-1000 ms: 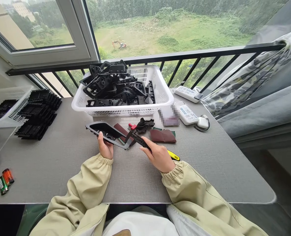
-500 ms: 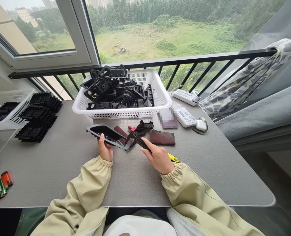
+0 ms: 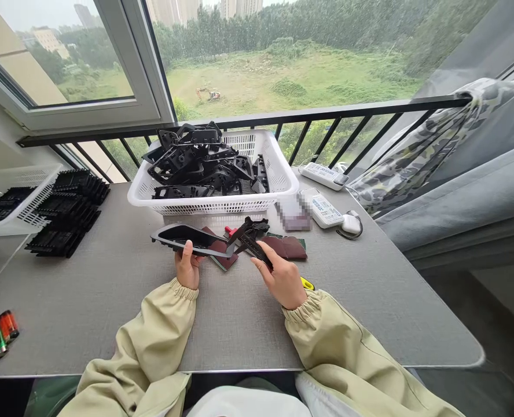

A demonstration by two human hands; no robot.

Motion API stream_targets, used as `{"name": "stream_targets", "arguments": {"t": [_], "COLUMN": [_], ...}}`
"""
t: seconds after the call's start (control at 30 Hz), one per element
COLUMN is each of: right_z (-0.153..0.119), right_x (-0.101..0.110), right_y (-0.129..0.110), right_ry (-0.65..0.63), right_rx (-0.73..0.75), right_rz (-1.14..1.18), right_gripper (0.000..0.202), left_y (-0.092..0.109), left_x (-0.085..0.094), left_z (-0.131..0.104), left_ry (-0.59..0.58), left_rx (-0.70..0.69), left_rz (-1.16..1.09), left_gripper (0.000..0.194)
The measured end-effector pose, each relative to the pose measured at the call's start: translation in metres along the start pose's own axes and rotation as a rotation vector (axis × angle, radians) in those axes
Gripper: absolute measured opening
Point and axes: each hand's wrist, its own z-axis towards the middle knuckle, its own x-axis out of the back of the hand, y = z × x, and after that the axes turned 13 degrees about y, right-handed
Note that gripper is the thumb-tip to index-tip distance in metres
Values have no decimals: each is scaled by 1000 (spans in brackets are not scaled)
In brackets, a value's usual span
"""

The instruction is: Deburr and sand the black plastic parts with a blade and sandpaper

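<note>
My left hand (image 3: 188,269) grips a black plastic trim piece (image 3: 183,234), a long hollow frame held tilted above the table, thumb over its near rim. My right hand (image 3: 283,282) is closed around a black caliper (image 3: 253,247). The caliper's jaws reach the right-hand tip of the trim piece; whether they touch it I cannot tell. Beneath and behind lie dark red sheets, perhaps sandpaper (image 3: 290,248), a small red item (image 3: 230,231) and a crumpled black item (image 3: 257,226). Partly hidden by my right hand is a yellow-handled tool (image 3: 308,284).
A white basket (image 3: 213,204) heaped with black plastic parts stands at the back. Stacked black parts (image 3: 61,223) and another white basket (image 3: 51,185) are at left, two batteries (image 3: 3,333) at front left. White power strips (image 3: 326,209) and a plug lie right.
The view has shifted slightly. The caliper has turned a little, its jaws now at the trim piece's right tip. Both hands keep their holds.
</note>
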Motion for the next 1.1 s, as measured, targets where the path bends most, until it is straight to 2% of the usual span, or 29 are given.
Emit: {"name": "stream_targets", "arguments": {"t": [0.1, 0.27, 0.43, 0.5, 0.57, 0.63, 0.7, 0.77, 0.87, 0.97, 1.03, 1.1], "right_z": [1, -1, -2, -1, -1, 0, 1, 2, 3, 3, 2, 1], "right_x": [2, 4, 3, 3, 2, 1, 0, 0, 0, -1, -1, -1], "right_y": [-3, -11, -12, -10, -9, -8, -8, -7, -5, -4, -5, -6], "right_ry": [47, -61, -66, -34, 4, 34, 50, 53, 48, 42, 25, -4], "right_rx": [-11, 145, 104, 74, 54, 35, 12, -12, -13, 35, 58, 45], "right_rz": [95, 345, 346, 327, 308, 290, 272, 253, 242, 252, 251, 239], "right_gripper": [42, 40, 40, 41, 41, 40, 39, 39, 39, 39, 40, 41], "left_y": [0, -7, -7, -4, 1, 4, 6, 9, 15, 19, 19, 19], "left_x": [-1, 3, 11, 14, 16, 17, 16, 15, 14, 11, 8, 4], "left_z": [-2, -9, -17, -17, -16, -14, -12, -10, -9, -11, -13, -16], "left_ry": [-16, -181, -434, -581, -701, -771, -851, -938, -950, -809, -726, -691], "left_rx": [-15, 26, 169, 244, 282, 308, 434, 631, 722, 806, 816, 798], "left_rz": [11, 104, 168, 209, 236, 239, 228, 215, 186, 78, 48, 47], "left_gripper": [42, 42, 44, 45, 52, 64, 72, 73, 80, 71, 60, 52]}}
